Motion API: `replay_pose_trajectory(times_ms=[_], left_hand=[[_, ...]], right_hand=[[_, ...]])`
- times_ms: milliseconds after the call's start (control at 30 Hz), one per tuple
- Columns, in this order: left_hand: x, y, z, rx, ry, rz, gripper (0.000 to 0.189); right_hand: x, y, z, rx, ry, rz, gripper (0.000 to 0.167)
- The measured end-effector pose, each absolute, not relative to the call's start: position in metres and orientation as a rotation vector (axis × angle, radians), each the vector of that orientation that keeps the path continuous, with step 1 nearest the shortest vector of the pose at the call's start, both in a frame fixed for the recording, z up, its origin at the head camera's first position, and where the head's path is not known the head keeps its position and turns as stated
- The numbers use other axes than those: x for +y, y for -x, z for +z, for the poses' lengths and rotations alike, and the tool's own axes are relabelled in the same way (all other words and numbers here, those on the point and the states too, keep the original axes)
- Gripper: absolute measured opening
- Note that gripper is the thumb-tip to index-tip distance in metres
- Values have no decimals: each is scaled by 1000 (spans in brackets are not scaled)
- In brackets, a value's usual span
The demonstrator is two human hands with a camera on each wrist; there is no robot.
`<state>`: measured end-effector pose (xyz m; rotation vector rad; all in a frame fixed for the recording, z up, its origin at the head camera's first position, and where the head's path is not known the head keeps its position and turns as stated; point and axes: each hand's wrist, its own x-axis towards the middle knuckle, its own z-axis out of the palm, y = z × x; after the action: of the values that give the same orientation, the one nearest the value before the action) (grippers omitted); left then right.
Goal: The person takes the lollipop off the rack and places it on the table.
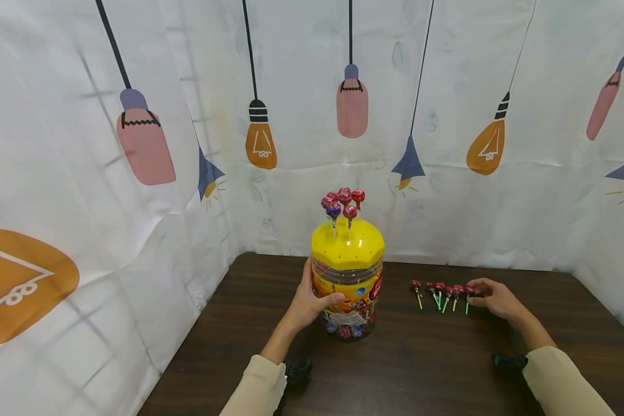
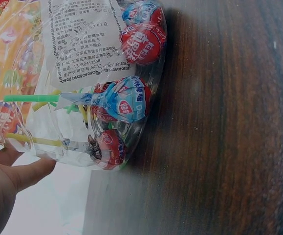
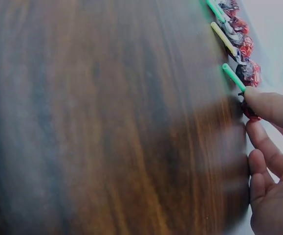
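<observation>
My left hand (image 1: 308, 301) grips the side of a clear plastic candy jar (image 1: 361, 292), its thumb across the front. The jar has a yellow lid (image 1: 351, 254) with small holes and a colourful label. Several wrapped lollipops (image 1: 345, 196) stand in the lid with their heads up. Through the clear wall, more lollipops (image 2: 126, 100) show near the base in the left wrist view. To the right, my right hand (image 1: 500, 300) pinches the head of a red-wrapped lollipop with a green stick (image 3: 233, 77), at the right end of a row.
Several other red-wrapped lollipops (image 1: 440, 289) with green or yellow sticks lie in that row on the dark wooden table (image 1: 416, 370). A white curtain (image 1: 301, 219) printed with hanging lamps surrounds the table's back and sides. Both wrists wear black bands (image 1: 509, 361).
</observation>
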<state>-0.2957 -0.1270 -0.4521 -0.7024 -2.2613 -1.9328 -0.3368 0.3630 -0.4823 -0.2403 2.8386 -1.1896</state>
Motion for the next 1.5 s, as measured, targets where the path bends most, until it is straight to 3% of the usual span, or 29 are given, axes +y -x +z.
replay_pose_trajectory(times_ms=[467,700,1167,1500], left_hand=[[-128,295,-452,-2251,719,-1938,101],[-127,295,-451,-2241,744,-1939,101],[-127,296,-452,-2222,757,-1952,99],[-127,296,-453,-2238,730,-1953,101]], right_hand=[[366,335,-480,2811,213,-1241,58],[352,332,-451,2929,238,-1289,54],[237,309,-332,2947,800,-1467,30],[161,302,-287,2797,1123,-1602,29]])
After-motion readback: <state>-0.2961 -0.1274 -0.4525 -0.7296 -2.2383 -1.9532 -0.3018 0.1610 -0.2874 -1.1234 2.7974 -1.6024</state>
